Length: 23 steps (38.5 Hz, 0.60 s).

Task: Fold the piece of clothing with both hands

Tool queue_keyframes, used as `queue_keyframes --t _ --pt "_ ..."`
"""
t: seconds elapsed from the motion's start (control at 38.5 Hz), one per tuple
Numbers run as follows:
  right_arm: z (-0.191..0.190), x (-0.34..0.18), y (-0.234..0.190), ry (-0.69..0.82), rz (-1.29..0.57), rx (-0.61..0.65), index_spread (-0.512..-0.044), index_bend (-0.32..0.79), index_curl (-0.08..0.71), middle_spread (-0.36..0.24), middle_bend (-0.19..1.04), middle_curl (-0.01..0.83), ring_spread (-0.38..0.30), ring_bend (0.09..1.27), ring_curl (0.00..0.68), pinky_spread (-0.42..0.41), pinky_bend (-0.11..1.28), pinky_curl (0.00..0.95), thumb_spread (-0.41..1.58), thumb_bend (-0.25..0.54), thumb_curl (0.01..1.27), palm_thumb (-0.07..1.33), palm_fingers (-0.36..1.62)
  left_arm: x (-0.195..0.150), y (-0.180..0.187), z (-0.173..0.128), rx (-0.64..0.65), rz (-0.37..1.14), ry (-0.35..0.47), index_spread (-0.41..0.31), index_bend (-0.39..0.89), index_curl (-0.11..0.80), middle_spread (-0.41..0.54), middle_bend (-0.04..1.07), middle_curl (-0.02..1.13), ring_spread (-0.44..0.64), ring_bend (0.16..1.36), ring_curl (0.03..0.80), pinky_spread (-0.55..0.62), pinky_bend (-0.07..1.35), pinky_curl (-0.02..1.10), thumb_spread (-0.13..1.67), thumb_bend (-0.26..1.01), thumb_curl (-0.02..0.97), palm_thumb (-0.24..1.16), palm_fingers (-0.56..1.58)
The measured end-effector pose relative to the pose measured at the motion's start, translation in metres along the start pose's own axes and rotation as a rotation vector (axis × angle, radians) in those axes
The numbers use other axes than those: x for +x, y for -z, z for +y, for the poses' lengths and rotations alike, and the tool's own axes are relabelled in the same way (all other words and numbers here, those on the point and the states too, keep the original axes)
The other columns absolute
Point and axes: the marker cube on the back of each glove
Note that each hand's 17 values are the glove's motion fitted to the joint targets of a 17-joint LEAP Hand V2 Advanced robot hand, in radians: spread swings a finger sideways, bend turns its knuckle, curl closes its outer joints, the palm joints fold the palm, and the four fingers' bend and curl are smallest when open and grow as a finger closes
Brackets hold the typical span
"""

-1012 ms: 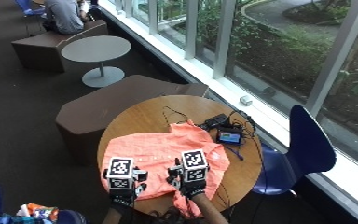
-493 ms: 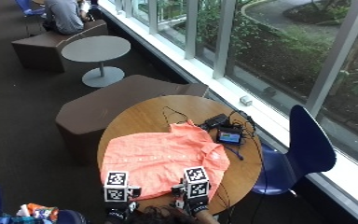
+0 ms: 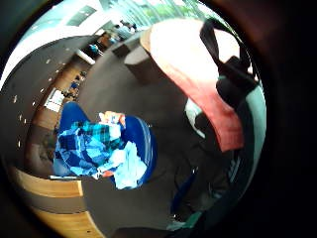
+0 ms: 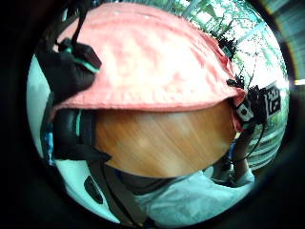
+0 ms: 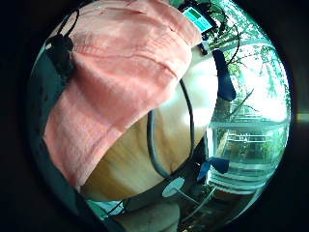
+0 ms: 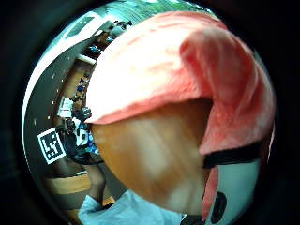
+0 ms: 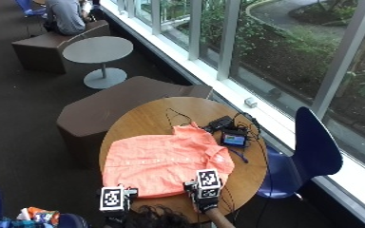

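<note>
While one orange shirt (image 7: 163, 164) lies spread flat on the round wooden table (image 7: 144, 118), both gloved hands sit at its near hem. The left hand (image 7: 114, 203) grips the hem's left corner, its fingers (image 4: 71, 64) curled over the cloth. The right hand (image 7: 203, 192) pinches the right corner, cloth draped round its fingers (image 5: 60, 53). Beyond the shirt lies one small device (image 7: 234, 139) with a lit screen among cables. One blue chair (image 7: 309, 152) stands beside the table.
</note>
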Motion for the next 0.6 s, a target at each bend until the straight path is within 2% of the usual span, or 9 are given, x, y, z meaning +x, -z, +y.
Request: queue_keyframes --t 0.05,0.08,0.13,0.21,0.26,0.36,0.44,0.52,0.6 --pt "-0.007 0.004 0.000 0.013 -0.007 0.046 -0.317 0.24 0.289 -0.126 0.18 0.298 -0.160 0.49 0.289 -0.130 0.59 0.321 1.23 0.210 0.39 0.80 0.93 -0.009 0.004 -0.008 0.075 -0.064 0.003 -0.239 0.28 0.354 -0.226 0.23 0.36 -0.22 0.50 0.286 -0.06 0.37 0.26 1.25 0.12 0.307 0.55 1.07" --pt "-0.010 0.007 0.001 0.024 -0.017 0.072 -0.317 0.23 0.290 -0.130 0.16 0.293 -0.166 0.48 0.285 -0.134 0.57 0.315 1.23 0.207 0.39 0.80 0.88 -0.010 0.007 -0.006 0.074 -0.063 0.002 -0.236 0.25 0.354 -0.226 0.22 0.37 -0.22 0.48 0.289 -0.06 0.38 0.27 1.25 0.11 0.304 0.54 1.00" --pt "-0.016 0.011 0.007 0.056 -0.044 0.132 -0.317 0.23 0.310 -0.155 0.18 0.308 -0.209 0.49 0.302 -0.192 0.58 0.326 1.24 0.221 0.40 0.84 1.05 -0.009 0.015 0.000 0.055 -0.028 0.000 -0.274 0.27 0.372 -0.268 0.28 0.40 -0.28 0.52 0.320 -0.13 0.35 0.28 1.24 0.12 0.314 0.58 1.20" --pt "-0.014 0.014 0.027 0.125 -0.076 0.206 -0.308 0.17 0.322 -0.187 0.25 0.344 -0.248 0.53 0.332 -0.247 0.58 0.342 1.24 0.251 0.40 0.91 1.24 -0.007 0.032 0.004 0.073 0.069 -0.014 -0.297 0.24 0.381 -0.301 0.33 0.43 -0.33 0.55 0.345 -0.21 0.35 0.30 1.24 0.12 0.320 0.61 1.30" --pt "-0.005 0.015 0.044 0.180 -0.079 0.204 -0.307 0.15 0.331 -0.208 0.28 0.362 -0.266 0.56 0.351 -0.272 0.57 0.348 1.24 0.257 0.40 0.94 1.29 -0.011 0.048 0.008 0.076 0.100 -0.049 -0.309 0.21 0.382 -0.323 0.38 0.45 -0.35 0.58 0.360 -0.24 0.36 0.31 1.24 0.12 0.322 0.63 1.35" --pt "0.020 0.020 0.084 0.324 -0.064 0.029 -0.306 0.14 0.336 -0.235 0.32 0.390 -0.281 0.61 0.379 -0.315 0.56 0.354 1.24 0.252 0.40 0.96 1.34 -0.014 0.087 0.009 0.106 0.225 -0.226 -0.329 0.15 0.380 -0.363 0.47 0.49 -0.39 0.70 0.402 -0.30 0.37 0.34 1.24 0.10 0.320 0.64 1.45" --pt "0.030 0.022 0.116 0.438 -0.079 -0.167 -0.306 0.14 0.339 -0.247 0.34 0.405 -0.285 0.63 0.392 -0.338 0.56 0.358 1.23 0.248 0.40 0.98 1.35 -0.020 0.110 0.007 0.062 0.289 -0.356 -0.338 0.13 0.373 -0.384 0.51 0.50 -0.40 0.79 0.437 -0.35 0.47 0.37 1.24 0.10 0.318 0.65 1.50" --pt "0.012 0.023 0.140 0.492 -0.111 -0.299 -0.308 0.14 0.340 -0.253 0.36 0.417 -0.285 0.64 0.400 -0.351 0.56 0.361 1.23 0.240 0.39 0.99 1.34 -0.026 0.117 -0.006 0.002 0.281 -0.392 -0.343 0.14 0.374 -0.396 0.56 0.52 -0.40 0.83 0.461 -0.37 0.57 0.41 1.23 0.08 0.318 0.66 1.49" --pt "-0.042 0.022 0.149 0.479 -0.169 -0.360 -0.308 0.12 0.335 -0.254 0.37 0.426 -0.285 0.66 0.407 -0.359 0.57 0.366 1.21 0.220 0.39 0.99 1.33 -0.031 0.108 -0.031 -0.093 0.237 -0.369 -0.341 0.15 0.376 -0.405 0.61 0.53 -0.40 0.86 0.479 -0.39 0.62 0.43 1.22 0.07 0.317 0.65 1.47"
